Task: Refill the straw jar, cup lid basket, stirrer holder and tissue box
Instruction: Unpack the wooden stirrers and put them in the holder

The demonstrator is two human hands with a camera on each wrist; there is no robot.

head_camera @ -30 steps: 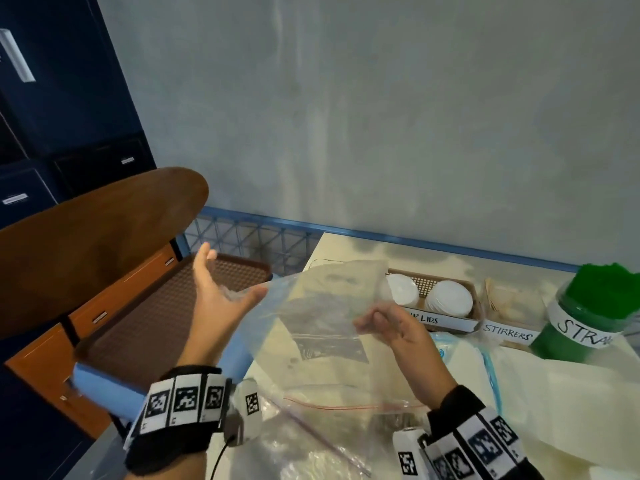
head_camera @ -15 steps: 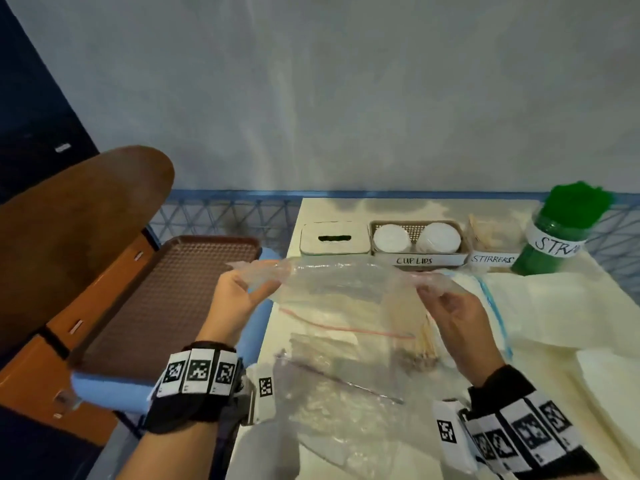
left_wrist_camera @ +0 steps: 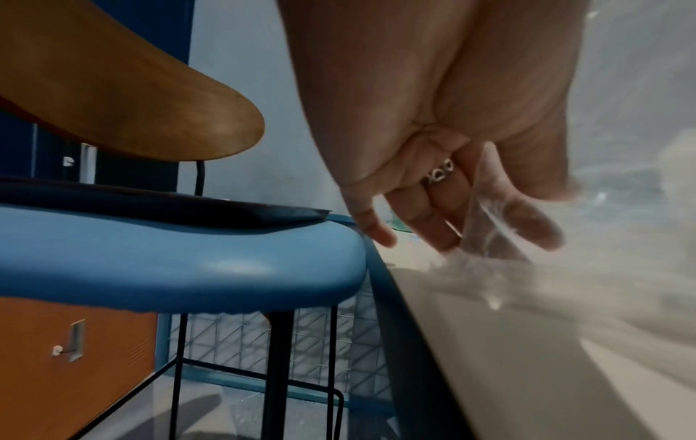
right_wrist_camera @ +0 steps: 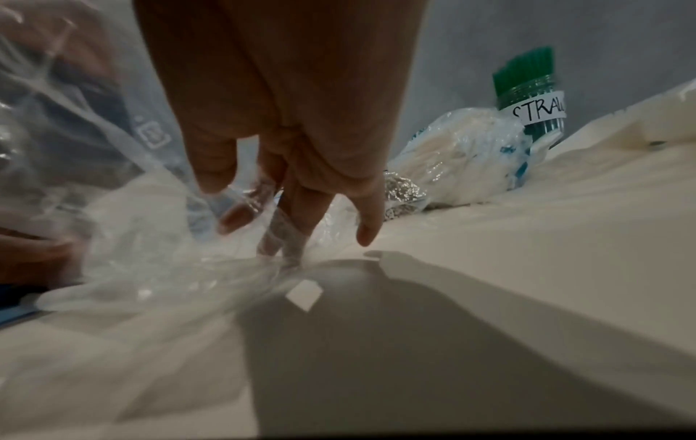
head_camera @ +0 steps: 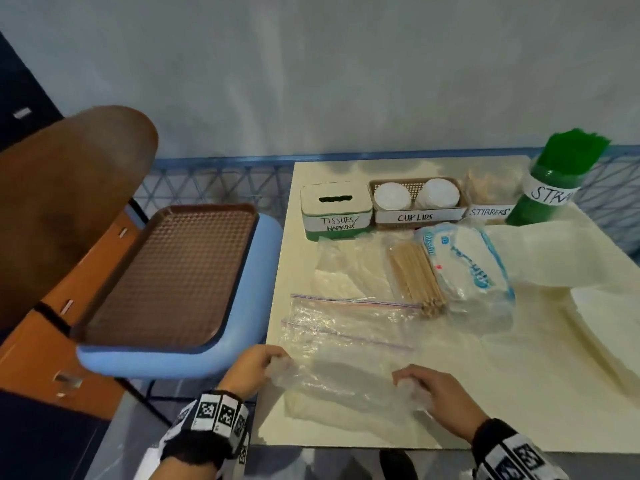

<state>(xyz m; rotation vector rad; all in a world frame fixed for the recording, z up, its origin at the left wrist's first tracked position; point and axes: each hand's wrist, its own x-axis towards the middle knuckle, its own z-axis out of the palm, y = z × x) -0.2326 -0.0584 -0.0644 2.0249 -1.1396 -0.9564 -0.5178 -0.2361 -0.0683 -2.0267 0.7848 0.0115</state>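
Observation:
Both hands hold an empty clear plastic bag point(head_camera: 346, 382) low at the table's near edge. My left hand point(head_camera: 258, 367) pinches its left end, and my right hand point(head_camera: 420, 386) pinches its right end. Along the back stand the tissue box point(head_camera: 334, 211), the cup lid basket point(head_camera: 417, 199) with white lids, the stirrer holder point(head_camera: 488, 199) and the straw jar point(head_camera: 550, 181) full of green straws. A bag of wooden stirrers point(head_camera: 415, 275) and a tissue pack point(head_camera: 467, 265) lie mid-table. In the right wrist view the straw jar point(right_wrist_camera: 535, 95) shows behind the tissue pack point(right_wrist_camera: 463, 157).
Two empty zip bags point(head_camera: 349, 320) lie flat in front of the stirrers. Cream paper sheets point(head_camera: 588, 296) cover the table's right side. A blue chair point(head_camera: 180, 355) with a brown tray point(head_camera: 169, 275) on it stands left of the table.
Both hands have brought the clear bag down from chest height toward the table's near edge. The head view has tilted down onto the table.

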